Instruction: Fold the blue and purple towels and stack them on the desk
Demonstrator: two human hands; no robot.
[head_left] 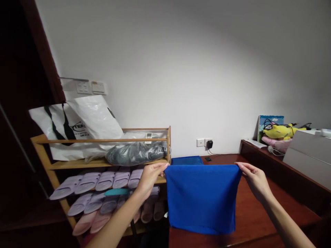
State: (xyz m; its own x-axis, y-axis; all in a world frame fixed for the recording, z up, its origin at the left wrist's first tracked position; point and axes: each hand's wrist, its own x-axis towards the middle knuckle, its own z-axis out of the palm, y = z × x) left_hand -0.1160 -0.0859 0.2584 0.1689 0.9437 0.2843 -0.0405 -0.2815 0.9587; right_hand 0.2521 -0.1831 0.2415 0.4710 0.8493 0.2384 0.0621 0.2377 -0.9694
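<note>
A blue cloth [203, 199] hangs stretched between my two hands in front of a reddish-brown wooden desk. My left hand [152, 175] pinches its upper left corner between thumb and fingers. At the upper right corner, my right hand [254, 175] grips the cloth in the same way. The top edge runs nearly straight, and the lower part drops down over the front of the desk [274, 210]. Behind the cloth, a second folded blue piece [187, 160] lies at the back of the desk, partly hidden.
To the left, a wooden shoe rack [85, 164] holds several slippers [86, 182], a white bag [77, 127] and a plastic-wrapped grey bundle [137, 153]. A black plug [209, 144] sits in the wall. On the raised shelf at right are a yellow plush toy [279, 131] and white boxes [307, 151].
</note>
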